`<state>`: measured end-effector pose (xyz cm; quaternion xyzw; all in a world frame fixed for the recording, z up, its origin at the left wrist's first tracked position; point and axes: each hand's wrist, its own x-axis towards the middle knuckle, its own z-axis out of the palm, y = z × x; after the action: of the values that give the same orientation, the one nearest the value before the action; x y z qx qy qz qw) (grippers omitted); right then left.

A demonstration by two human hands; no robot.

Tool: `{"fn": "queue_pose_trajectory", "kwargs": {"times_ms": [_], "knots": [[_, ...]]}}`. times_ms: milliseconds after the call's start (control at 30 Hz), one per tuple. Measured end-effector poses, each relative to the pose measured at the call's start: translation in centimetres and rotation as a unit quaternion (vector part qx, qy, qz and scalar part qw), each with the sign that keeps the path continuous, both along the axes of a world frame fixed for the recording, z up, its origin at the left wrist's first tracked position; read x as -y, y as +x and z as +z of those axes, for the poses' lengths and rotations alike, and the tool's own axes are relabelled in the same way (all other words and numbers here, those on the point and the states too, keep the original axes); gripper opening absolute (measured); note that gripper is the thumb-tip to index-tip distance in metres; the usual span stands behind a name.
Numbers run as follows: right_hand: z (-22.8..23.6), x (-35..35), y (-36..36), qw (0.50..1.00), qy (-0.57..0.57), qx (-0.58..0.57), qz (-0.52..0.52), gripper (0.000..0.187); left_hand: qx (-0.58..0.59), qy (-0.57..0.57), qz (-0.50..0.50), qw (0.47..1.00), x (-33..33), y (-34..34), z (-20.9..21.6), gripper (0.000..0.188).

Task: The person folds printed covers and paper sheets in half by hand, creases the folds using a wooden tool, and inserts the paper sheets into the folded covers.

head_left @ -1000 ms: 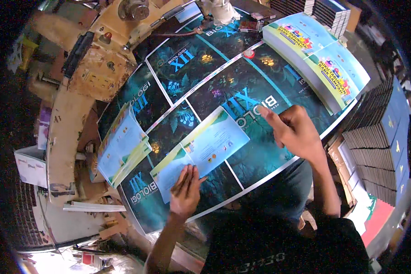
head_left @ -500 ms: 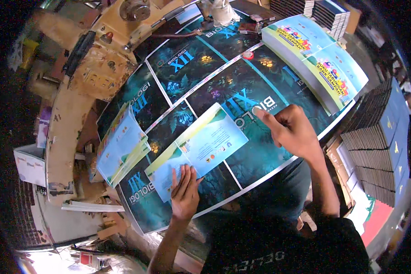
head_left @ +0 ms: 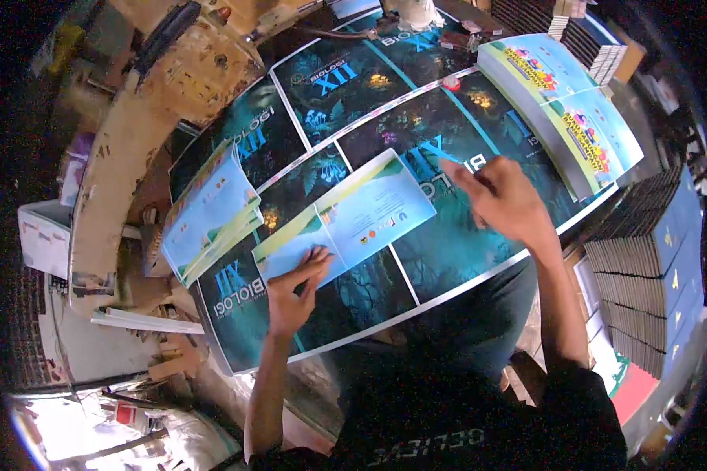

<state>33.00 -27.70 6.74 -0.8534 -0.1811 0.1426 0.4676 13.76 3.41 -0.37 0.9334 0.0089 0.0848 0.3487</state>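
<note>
A blue and green printed cover sheet (head_left: 377, 200), folded or creased across its middle, lies flat on large dark teal printed sheets (head_left: 353, 290). My left hand (head_left: 294, 290) is over its lower left edge, fingers bent and drawn together toward the thumb. Whether paper is pinched between them I cannot see. Right of the sheet, my right hand (head_left: 511, 200) hovers above the dark print, closed, with the forefinger and thumb reaching to the left. What its curled fingers hold, if anything, is hidden. A loose pile of similar covers (head_left: 216, 220) lies at the left, its edges fanned.
A thick stack of the same covers (head_left: 562, 110) stands at the far right. Tall stacks of blue-covered books (head_left: 644, 267) rise beside the table. A worn tan machine (head_left: 133, 141) borders the left. A small red-and-white round thing (head_left: 451, 83) lies far back.
My left hand has gone from lying flat with fingers spread to bent, drawn-together fingers, slightly left and up. My right hand stays over the dark print. The whole view has shifted a little.
</note>
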Motion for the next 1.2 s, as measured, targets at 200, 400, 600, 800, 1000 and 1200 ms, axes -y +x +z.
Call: {"fn": "queue_pose_trajectory", "kwargs": {"times_ms": [200,400,600,800,1000,1200], "knots": [[3.5,-7.1,-3.0,0.977,0.151,0.054,0.143,0.069,0.109,0.103,0.05,0.987,2.5,-1.0,-0.3,0.047],[0.2,-12.5,-4.2,0.929,0.199,0.268,0.161,0.054,0.061,0.092,0.065,0.992,2.8,-0.4,0.7,0.053],[-1.5,-13.9,-3.5,0.971,0.085,0.147,0.168,0.059,0.049,0.14,0.066,0.987,0.2,0.9,4.1,0.055],[0.6,-12.9,-4.3,0.977,-0.028,-0.017,0.211,0.077,0.072,0.364,0.221,0.902,-1.8,1.2,-1.1,0.052],[3.8,-15.2,-7.9,0.946,0.107,0.186,0.241,0.042,0.038,0.367,0.261,0.892,-1.7,1.1,-1.9,0.054],[-2.9,-15.9,-9.7,0.874,0.031,0.421,0.24,0.015,0.083,0.302,0.264,0.912,-1.9,1.2,-1.7,0.056]]}}
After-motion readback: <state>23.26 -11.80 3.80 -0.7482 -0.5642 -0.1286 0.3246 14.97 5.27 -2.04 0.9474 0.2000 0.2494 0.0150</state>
